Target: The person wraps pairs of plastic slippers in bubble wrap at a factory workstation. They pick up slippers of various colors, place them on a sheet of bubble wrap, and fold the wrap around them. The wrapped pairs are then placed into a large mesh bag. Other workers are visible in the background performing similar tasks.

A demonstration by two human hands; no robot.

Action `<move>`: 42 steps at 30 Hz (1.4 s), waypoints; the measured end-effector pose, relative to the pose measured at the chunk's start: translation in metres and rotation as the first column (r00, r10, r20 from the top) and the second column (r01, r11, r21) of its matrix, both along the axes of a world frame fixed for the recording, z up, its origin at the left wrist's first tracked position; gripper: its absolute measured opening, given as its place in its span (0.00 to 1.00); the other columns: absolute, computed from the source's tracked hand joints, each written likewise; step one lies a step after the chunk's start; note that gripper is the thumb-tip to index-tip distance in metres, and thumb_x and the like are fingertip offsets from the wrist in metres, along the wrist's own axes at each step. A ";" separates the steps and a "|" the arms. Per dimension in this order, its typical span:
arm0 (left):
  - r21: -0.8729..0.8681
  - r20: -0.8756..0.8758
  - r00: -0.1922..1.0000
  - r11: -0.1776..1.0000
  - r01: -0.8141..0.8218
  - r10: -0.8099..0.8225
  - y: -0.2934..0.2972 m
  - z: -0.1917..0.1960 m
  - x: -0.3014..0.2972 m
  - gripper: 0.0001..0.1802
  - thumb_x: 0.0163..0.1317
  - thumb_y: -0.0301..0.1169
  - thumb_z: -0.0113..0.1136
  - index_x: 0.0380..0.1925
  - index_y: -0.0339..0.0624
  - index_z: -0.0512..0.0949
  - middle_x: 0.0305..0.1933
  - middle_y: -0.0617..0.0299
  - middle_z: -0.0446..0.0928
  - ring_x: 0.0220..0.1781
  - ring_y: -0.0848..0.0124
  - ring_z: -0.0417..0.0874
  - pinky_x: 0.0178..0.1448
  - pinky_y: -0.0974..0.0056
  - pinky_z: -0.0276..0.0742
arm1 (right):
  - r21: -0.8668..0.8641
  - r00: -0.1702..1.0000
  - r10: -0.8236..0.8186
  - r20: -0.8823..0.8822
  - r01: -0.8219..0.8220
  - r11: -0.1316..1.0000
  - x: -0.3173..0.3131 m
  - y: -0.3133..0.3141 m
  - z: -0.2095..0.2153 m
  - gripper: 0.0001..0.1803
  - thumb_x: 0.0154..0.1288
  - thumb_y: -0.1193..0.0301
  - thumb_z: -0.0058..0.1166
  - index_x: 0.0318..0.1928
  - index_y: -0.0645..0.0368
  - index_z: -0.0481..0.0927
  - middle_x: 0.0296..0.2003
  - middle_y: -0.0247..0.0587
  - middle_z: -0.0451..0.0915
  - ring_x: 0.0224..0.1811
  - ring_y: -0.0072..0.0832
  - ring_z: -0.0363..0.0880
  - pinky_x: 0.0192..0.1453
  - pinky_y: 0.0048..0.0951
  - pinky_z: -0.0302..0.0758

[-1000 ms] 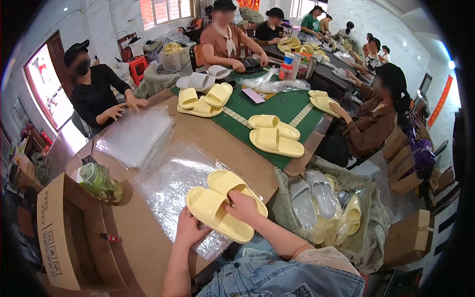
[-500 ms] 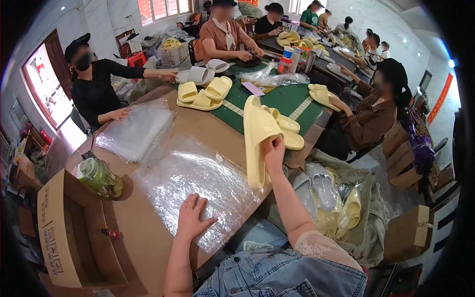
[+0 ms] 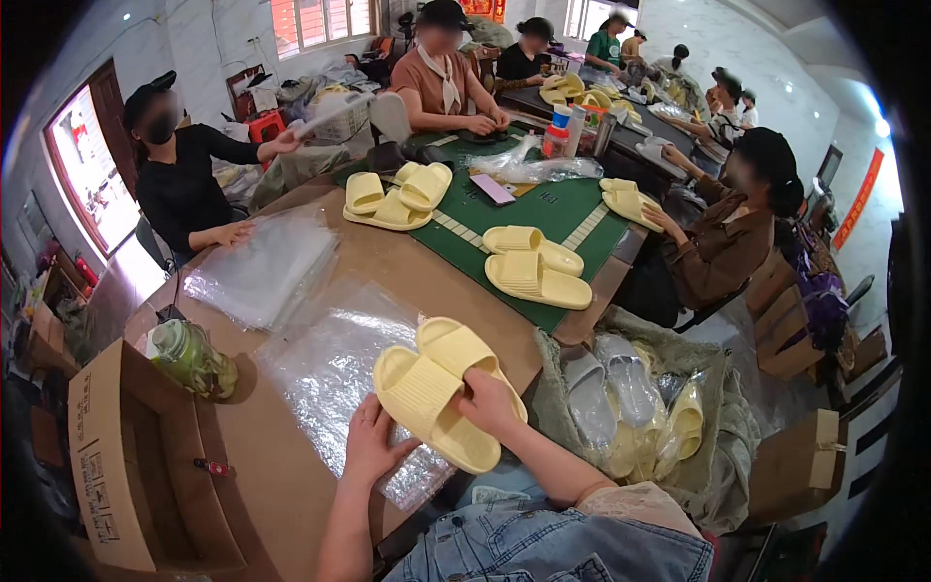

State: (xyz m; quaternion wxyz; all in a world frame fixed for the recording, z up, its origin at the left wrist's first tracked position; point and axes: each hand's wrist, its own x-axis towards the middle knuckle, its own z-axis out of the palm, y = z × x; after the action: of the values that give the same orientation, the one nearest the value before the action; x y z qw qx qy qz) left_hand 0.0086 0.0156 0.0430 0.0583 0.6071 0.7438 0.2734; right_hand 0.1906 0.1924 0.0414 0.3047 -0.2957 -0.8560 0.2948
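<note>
Sitting at the left of a brown table [image 3: 281,466] is a tall open cardboard box [image 3: 92,456], with a greenish lidded jar [image 3: 189,357] just beyond it. Next comes a stack of clear plastic [image 3: 254,278], then, nearer, a shiny spread of clear sheets [image 3: 320,359]. Above these sheets is the person's left hand [image 3: 370,441], half curled by the lower edge of the near slipper; whether it grips or only steadies cannot be told. In the centre, a pair of pale yellow slippers [image 3: 419,393] is held up, tilted, one overlapping the other. To their right, the right hand [image 3: 490,403] is closed on the pair where they meet. If that single hold slackens, one slipper could slip free and fall past the near table edge. A dragging slipper might also push the slick sheets askew. Farther right, a rough sack [image 3: 725,436] bulges with grey and yellow slippers [image 3: 630,388] in clear wrapping.
</note>
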 end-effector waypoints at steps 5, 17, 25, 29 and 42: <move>-0.051 -0.032 0.999 0.998 -0.023 0.021 0.002 -0.003 0.000 0.45 0.50 0.53 0.72 0.65 0.43 0.71 0.71 0.44 0.65 0.74 0.44 0.62 0.76 0.46 0.57 | 0.036 0.975 -0.011 0.221 0.003 0.999 -0.010 0.001 -0.009 0.14 0.62 0.60 0.58 0.36 0.57 0.72 0.31 0.44 0.77 0.34 0.46 0.80 0.38 0.47 0.76; -0.061 -0.005 0.999 0.997 -0.038 0.038 0.000 -0.004 -0.001 0.45 0.50 0.53 0.71 0.65 0.41 0.71 0.71 0.45 0.65 0.75 0.47 0.61 0.77 0.46 0.56 | 0.030 0.985 -0.007 0.173 0.002 1.000 -0.010 0.000 -0.010 0.16 0.63 0.58 0.58 0.35 0.58 0.72 0.29 0.43 0.77 0.32 0.45 0.80 0.35 0.46 0.76; -0.037 -0.018 1.000 0.999 -0.022 0.022 0.000 -0.009 -0.003 0.37 0.56 0.46 0.67 0.64 0.39 0.72 0.71 0.44 0.65 0.74 0.46 0.61 0.75 0.46 0.58 | 0.031 0.989 -0.007 0.151 0.002 1.000 -0.009 0.000 -0.009 0.17 0.62 0.59 0.59 0.35 0.59 0.72 0.29 0.44 0.77 0.31 0.46 0.80 0.34 0.46 0.75; -0.022 -0.052 0.998 0.999 -0.038 0.037 0.002 -0.024 -0.008 0.34 0.58 0.43 0.66 0.63 0.39 0.72 0.71 0.44 0.65 0.74 0.45 0.62 0.75 0.46 0.59 | 0.031 0.989 -0.001 0.151 -0.004 1.000 -0.010 -0.001 -0.009 0.17 0.63 0.58 0.59 0.34 0.58 0.71 0.28 0.44 0.76 0.31 0.46 0.80 0.33 0.47 0.74; 0.027 0.097 0.995 1.000 0.010 -0.013 -0.003 -0.006 -0.007 0.34 0.48 0.20 0.55 0.61 0.33 0.71 0.70 0.41 0.67 0.74 0.44 0.63 0.79 0.49 0.59 | -0.049 0.995 -0.064 -0.078 0.060 0.997 0.019 -0.009 -0.001 0.11 0.60 0.68 0.60 0.34 0.60 0.72 0.28 0.48 0.75 0.31 0.49 0.77 0.34 0.46 0.72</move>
State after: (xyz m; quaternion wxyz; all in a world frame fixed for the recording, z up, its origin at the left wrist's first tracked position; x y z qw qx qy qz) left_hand 0.0011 0.0129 0.0367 0.0879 0.5982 0.7329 0.3119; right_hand 0.2091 0.1829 0.0404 0.3405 -0.3174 -0.8266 0.3165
